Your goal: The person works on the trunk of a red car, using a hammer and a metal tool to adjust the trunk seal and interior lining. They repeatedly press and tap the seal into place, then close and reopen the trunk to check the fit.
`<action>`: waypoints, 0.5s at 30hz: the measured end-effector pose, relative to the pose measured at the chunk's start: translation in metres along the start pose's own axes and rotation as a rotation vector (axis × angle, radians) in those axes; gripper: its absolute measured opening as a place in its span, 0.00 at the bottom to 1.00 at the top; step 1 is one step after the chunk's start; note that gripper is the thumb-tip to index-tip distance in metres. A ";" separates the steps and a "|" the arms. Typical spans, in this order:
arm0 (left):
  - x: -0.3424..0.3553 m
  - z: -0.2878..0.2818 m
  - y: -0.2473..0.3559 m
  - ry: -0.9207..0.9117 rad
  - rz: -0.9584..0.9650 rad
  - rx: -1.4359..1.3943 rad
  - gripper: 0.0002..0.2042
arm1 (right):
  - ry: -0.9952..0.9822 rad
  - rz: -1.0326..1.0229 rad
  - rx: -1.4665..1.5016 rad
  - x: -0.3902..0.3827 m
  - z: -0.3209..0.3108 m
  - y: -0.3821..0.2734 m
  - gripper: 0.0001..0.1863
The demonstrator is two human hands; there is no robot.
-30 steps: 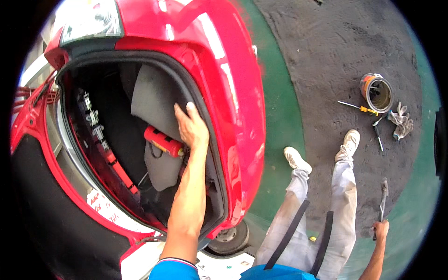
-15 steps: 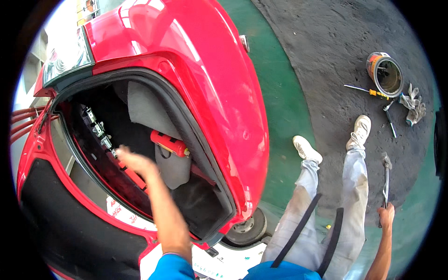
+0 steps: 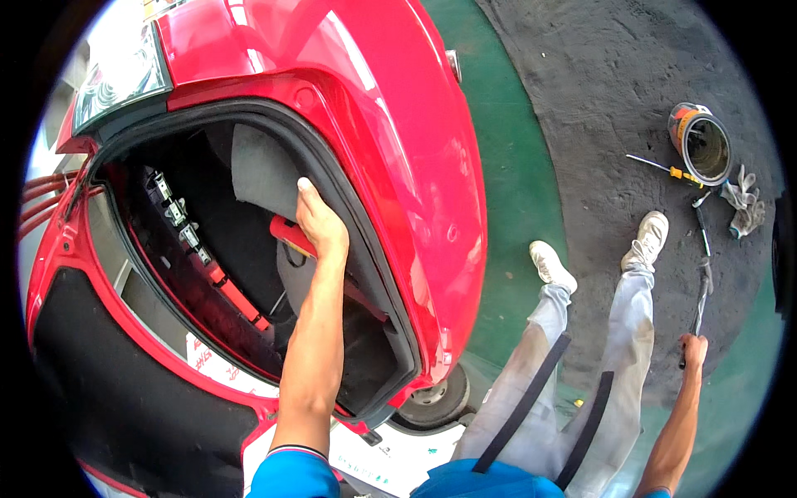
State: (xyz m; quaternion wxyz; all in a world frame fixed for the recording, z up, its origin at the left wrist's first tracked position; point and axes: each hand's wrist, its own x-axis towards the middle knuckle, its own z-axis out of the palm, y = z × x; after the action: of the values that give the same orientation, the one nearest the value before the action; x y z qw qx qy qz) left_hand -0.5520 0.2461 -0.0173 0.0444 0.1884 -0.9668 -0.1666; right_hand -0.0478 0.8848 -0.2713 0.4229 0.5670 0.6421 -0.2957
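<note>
Inside the trunk [image 3: 361, 357] of a red car [image 3: 398, 166], we list one red canister [image 3: 283, 227] beside a grey panel [image 3: 261, 170], our left hand [image 3: 322, 228] over it (whether gripping, we cannot tell). Outside: our right hand [image 3: 694, 350], fingers wrapped around a metal tool [image 3: 703, 303]; on the dark mat [image 3: 614, 166], bucket [image 3: 680, 124], screwdriver [image 3: 683, 175], work gloves [image 3: 745, 207].

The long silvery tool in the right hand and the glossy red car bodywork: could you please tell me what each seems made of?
The long silvery tool appears to be bare metal, showing bright streaks. The curved red car bodywork looks like glossy-painted metal, given its white reflections, though plastic is possible.
</note>
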 end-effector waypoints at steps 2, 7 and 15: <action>-0.002 -0.002 0.004 -0.013 -0.007 0.000 0.32 | -0.018 0.003 -0.132 0.015 0.010 -0.011 0.20; 0.003 -0.006 -0.009 0.020 0.021 0.018 0.32 | 0.144 -0.114 -0.322 0.052 0.060 -0.021 0.30; -0.001 0.005 -0.009 0.019 -0.029 0.032 0.35 | 0.050 -0.248 -0.800 0.056 0.092 0.034 0.42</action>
State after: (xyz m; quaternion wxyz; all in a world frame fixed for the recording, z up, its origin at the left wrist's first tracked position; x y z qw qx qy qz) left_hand -0.5490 0.2398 -0.0253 0.0481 0.2046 -0.9661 -0.1499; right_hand 0.0042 0.8389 -0.3597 0.5553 0.2833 0.7798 -0.0579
